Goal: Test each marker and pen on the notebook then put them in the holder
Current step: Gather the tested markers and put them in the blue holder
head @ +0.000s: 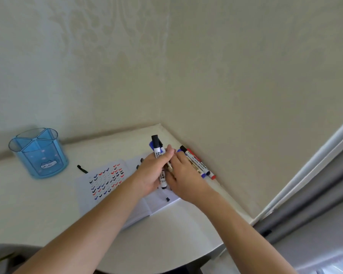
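Note:
My left hand (pixel 153 172) grips a bundle of whiteboard markers (pixel 158 150) upright over the open notebook (pixel 105 180), their black and blue caps sticking out above my fingers. My right hand (pixel 183 175) lies against the same bundle from the right; its fingers are mostly hidden, so its hold is unclear. More markers (pixel 198 164) with black, blue and red caps lie in a row on the table by the right wall. The notebook's left page carries several red, blue and black tick marks. The blue pen holder (pixel 40 152) stands far left, with nothing visible in its compartments.
A thin black pen (pixel 82 169) lies on the white table (pixel 176 230) between holder and notebook. A small dark cap (pixel 167 199) rests on the notebook's right page. Walls close the table's back and right sides; a grey curtain (pixel 309 204) hangs at right.

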